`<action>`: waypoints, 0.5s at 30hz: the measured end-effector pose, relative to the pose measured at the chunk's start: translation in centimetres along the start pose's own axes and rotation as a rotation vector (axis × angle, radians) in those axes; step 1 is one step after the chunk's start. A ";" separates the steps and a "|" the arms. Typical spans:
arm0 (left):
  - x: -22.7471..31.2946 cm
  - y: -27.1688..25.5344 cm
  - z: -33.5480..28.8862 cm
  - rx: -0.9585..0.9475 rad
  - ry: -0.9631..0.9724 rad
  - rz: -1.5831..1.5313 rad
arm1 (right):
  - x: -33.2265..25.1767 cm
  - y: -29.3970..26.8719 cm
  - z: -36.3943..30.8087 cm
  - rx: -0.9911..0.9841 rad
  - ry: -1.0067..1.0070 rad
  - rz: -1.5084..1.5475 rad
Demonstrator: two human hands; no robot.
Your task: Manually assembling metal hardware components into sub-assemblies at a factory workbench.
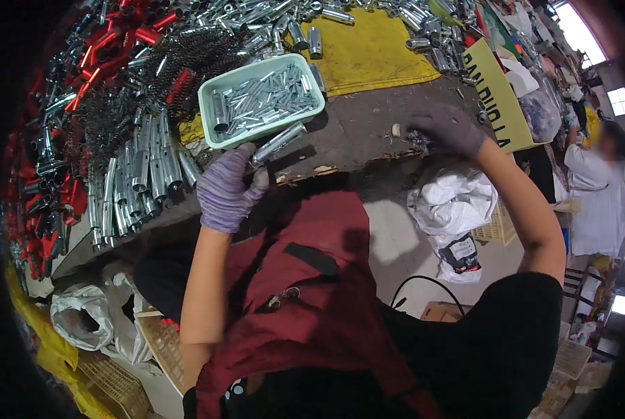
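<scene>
My left hand (pixel 225 190), in a purple striped knit glove, grips one end of a shiny metal tube (pixel 280 143) near the table's front edge. The tube tilts up to the right. Just beyond it sits a pale green plastic basin (pixel 262 133) with many small metal pins (pixel 270 98) and a larger tube inside. My right hand (pixel 448 129), in a greyish-purple glove, is over the right part of the table edge, beside a small heap of metal bits (pixel 416 142). Motion blurs its fingers, so whether they hold anything cannot be made out.
Metal tubes (pixel 148 164) lie piled at the left, with dark springs (pixel 193 59) and red tubes (pixel 103 42) behind. A yellow cloth (pixel 372 56) covers the table's far part. A yellow sign (pixel 497 98) stands at right. White sacks (pixel 452 202) sit below; another person (pixel 599 188) stands far right.
</scene>
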State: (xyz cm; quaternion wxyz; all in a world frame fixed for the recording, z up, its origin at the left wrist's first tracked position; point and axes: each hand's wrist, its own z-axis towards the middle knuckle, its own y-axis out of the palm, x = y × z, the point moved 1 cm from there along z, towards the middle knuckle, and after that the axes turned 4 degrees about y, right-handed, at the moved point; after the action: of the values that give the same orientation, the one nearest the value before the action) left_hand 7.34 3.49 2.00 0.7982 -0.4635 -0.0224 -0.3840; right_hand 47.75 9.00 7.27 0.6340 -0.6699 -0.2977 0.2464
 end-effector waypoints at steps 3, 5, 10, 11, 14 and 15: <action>-0.1 -0.1 0.0 0.017 0.014 -0.019 | -0.1 -0.9 -3.7 -0.112 0.061 -0.003; -0.1 0.3 0.1 0.035 0.013 0.004 | 0.0 -2.0 -5.1 -0.163 0.094 -0.053; -0.1 0.2 0.0 0.033 -0.032 -0.048 | 3.1 -1.7 -2.8 0.175 0.425 0.032; -0.1 0.2 -0.1 0.007 -0.068 -0.080 | 3.4 -1.5 -1.4 0.176 0.426 0.031; -0.1 0.1 -0.1 0.063 0.019 -0.055 | 3.6 -0.4 1.8 0.155 0.593 0.152; -0.1 0.0 0.0 0.066 0.016 -0.051 | 3.3 0.4 1.9 0.171 0.529 0.078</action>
State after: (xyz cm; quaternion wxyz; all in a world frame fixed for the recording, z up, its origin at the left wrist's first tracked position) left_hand 7.28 3.52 1.95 0.8033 -0.4330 -0.0406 -0.4069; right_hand 48.78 12.67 6.87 0.7338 -0.6661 -0.0739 0.1114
